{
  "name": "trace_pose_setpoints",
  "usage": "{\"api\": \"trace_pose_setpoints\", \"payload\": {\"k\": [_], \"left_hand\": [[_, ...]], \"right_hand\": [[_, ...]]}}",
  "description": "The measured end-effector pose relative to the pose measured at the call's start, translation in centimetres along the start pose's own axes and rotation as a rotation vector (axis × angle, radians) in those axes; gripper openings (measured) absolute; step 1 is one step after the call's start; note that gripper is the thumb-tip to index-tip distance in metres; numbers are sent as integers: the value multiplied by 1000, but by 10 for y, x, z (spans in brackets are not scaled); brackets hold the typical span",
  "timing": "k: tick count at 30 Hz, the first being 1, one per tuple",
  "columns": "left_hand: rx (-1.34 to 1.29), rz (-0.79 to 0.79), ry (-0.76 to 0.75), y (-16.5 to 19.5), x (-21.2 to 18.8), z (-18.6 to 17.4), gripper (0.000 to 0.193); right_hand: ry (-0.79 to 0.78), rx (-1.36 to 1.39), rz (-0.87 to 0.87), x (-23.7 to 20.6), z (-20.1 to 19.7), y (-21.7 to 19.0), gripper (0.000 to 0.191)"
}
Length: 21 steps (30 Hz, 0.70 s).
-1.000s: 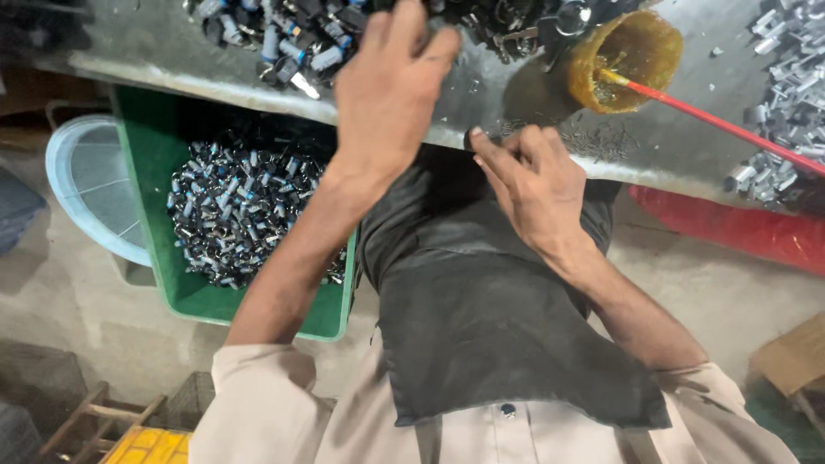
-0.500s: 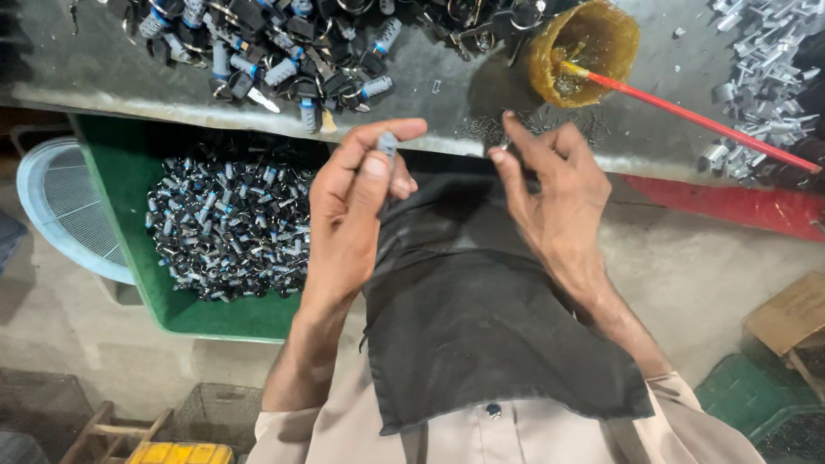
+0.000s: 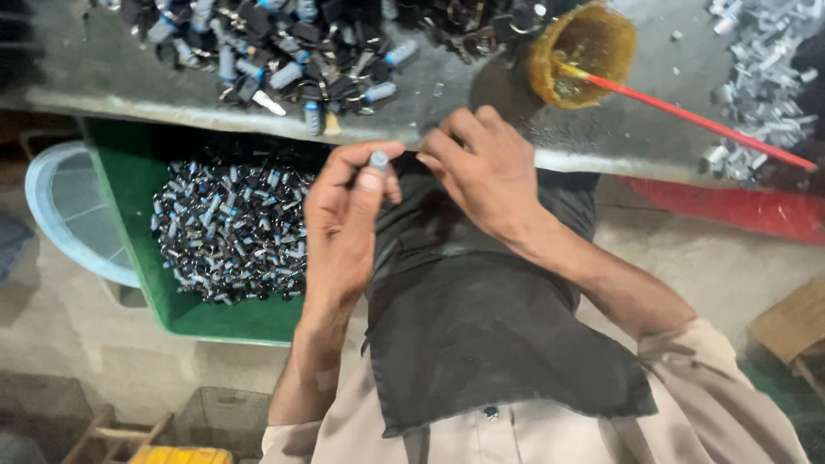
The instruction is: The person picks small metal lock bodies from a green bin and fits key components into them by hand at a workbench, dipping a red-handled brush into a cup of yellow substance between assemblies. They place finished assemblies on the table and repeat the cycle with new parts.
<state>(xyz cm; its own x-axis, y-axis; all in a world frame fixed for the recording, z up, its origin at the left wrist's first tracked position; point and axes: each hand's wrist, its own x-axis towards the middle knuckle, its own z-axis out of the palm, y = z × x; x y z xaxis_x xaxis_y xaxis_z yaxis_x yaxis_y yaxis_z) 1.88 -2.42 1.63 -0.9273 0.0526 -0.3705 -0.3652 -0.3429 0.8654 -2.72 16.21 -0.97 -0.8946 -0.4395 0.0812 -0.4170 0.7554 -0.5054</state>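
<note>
Left hand (image 3: 344,219) risen | pinches small cylinder (image 3: 379,160) | right hand (image 3: 485,172) beside

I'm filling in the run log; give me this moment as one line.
left hand: pinches small grey-capped part | right hand: at bench edge, beside it | green crate: parts, below

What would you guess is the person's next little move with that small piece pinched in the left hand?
Probably bringing the two hands together: the left hand pinches a small grey cylindrical part at its fingertips, and the right hand sits just beside it at the bench edge, its fingers curled towards the part.
</note>
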Motion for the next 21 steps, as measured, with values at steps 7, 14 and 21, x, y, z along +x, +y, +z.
{"api": "trace_pose_setpoints", "payload": {"k": [7,14,21], "left_hand": [[-552,-267,-39,-34,-3,18,25],[-624,-257,-86,-40,-8,30,26],[-497,-215,-89,-36,-10,35,28]], "right_hand": [[110,937,305,-38,-7,-1,19],[199,1185,335,-53,-5,1,16],[205,1143,383,-55,-10,-5,18]]}}
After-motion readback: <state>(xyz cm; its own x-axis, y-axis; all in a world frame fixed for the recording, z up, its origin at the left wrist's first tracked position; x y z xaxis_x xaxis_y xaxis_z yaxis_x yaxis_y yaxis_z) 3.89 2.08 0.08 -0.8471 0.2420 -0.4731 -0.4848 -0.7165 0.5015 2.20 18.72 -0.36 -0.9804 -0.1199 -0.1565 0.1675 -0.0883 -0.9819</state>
